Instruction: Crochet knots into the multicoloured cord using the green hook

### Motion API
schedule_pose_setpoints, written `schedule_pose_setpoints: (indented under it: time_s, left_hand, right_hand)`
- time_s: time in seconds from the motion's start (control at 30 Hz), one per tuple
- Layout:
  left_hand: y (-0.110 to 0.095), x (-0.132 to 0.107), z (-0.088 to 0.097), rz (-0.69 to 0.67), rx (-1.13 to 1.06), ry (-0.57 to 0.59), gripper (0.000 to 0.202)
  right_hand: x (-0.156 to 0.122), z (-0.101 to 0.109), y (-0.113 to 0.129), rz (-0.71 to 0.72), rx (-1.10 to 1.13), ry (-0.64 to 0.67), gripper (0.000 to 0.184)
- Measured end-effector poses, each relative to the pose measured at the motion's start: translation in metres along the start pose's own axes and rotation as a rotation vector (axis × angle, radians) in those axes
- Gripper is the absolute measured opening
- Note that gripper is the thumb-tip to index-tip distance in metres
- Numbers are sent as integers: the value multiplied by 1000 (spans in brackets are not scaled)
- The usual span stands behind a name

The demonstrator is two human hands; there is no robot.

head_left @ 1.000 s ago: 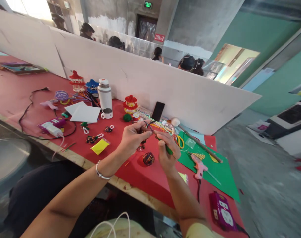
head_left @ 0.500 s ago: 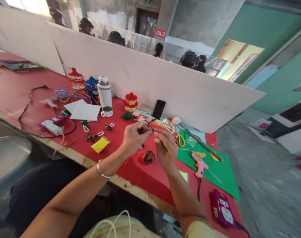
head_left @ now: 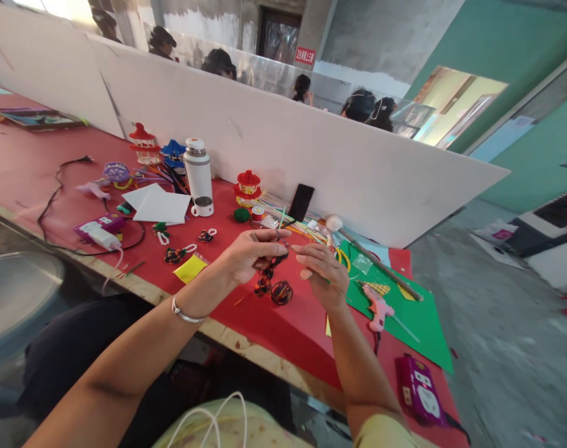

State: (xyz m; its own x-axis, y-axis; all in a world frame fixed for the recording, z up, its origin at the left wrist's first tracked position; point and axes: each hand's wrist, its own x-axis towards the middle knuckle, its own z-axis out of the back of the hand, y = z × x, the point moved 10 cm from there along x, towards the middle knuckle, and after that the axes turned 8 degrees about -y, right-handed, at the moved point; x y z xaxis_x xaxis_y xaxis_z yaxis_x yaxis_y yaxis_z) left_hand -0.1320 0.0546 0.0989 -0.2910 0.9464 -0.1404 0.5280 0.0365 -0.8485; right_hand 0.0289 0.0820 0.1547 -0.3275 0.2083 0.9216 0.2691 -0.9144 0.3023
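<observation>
Head view | your left hand (head_left: 253, 255), centre: pinching one dark multicoloured yarn piece (head_left: 263, 284) | your right hand (head_left: 321, 272), right of centre: fingers curled, cannot tell if gripping | one yarn ball (head_left: 282, 293), below centre | three beaded trinkets (head_left: 174, 256), left of centre | one phone (head_left: 301, 202), upper centre

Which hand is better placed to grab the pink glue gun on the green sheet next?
Probably the right hand: it is nearer the glue gun, while the left hand is farther away, pinching multicoloured yarn.

Left fingers (head_left: 270, 250) pinch multicoloured yarn (head_left: 265, 281) above red table (head_left: 283, 343)
</observation>
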Motion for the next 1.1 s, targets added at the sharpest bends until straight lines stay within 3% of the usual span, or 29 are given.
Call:
schedule_pose_setpoints:
  time_s: [0.27, 0.73, 0.97, 1.1]
  left_hand:
    - [-1, 1, 2, 1, 80, -20, 39]
    - [-2, 0, -4, 35, 142, 42, 33]
    - [6, -2, -8, 115, 192, 144, 29]
    - [12, -2, -19, 71, 168, 172, 36]
  right_hand:
    - [10, 8, 7, 43, -33, 125, 38]
    - [17, 14, 20, 38, 75, 164, 31]
    - [13, 17, 11, -83, 187, 247, 25]
    - [0, 13, -8, -216, 328, 109, 22]
